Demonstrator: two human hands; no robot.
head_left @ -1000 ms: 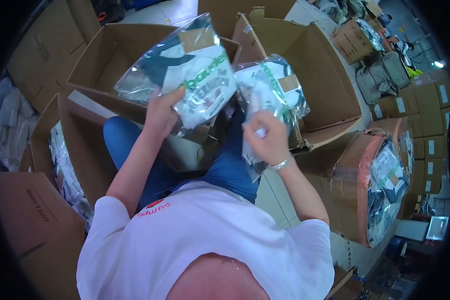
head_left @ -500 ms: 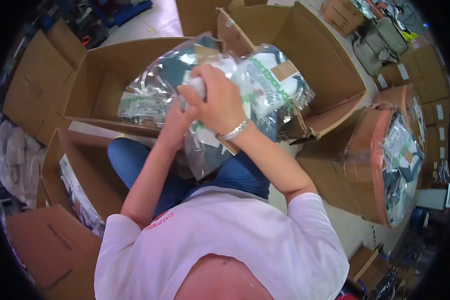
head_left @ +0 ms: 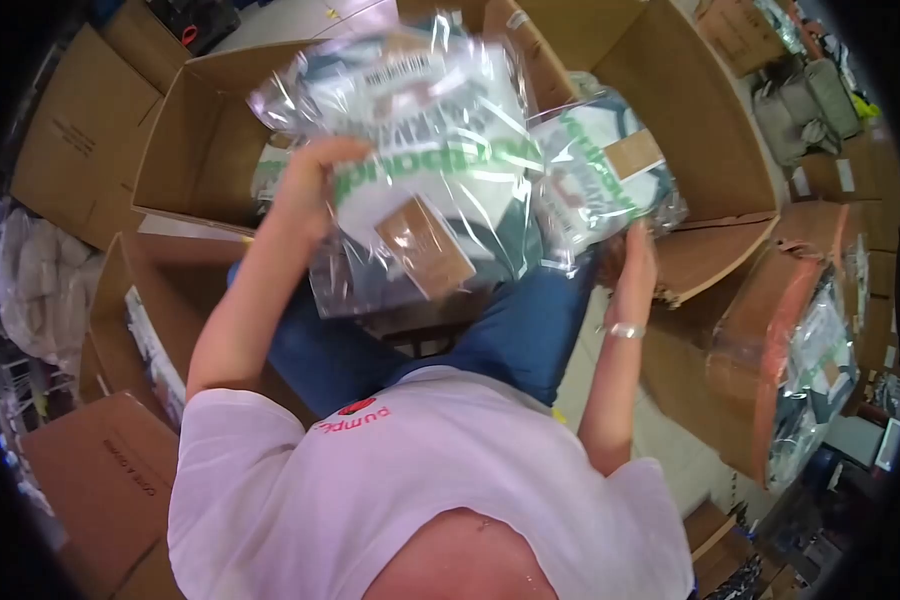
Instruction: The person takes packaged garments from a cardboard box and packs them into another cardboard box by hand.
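Observation:
My left hand (head_left: pixel 320 175) is closed on the left edge of a clear plastic bag of folded clothing (head_left: pixel 440 180), raised over my lap. This bagged garment carries green print, a brown card and a barcode label, slightly blurred. On the right, a second bagged garment (head_left: pixel 595 180) also shows green lettering and a brown card. My right hand (head_left: pixel 638 262), wearing a bracelet, pinches that second bag's lower right edge; part of its fingers is hidden by the plastic. The two bags lie side by side, their edges meeting.
An open cardboard box (head_left: pixel 205 140) stands ahead on the left, another box (head_left: pixel 710 110) ahead on the right. Beside my left leg is a box (head_left: pixel 185 290) with bagged goods. A taped carton (head_left: pixel 740 360) of bagged clothing stands at right. Plastic-wrapped items (head_left: pixel 45 280) sit far left.
My hands have separated: the right moved right and down to the second bag, while the left moved left. The first bagged garment is now spread flat, its printed front facing up.

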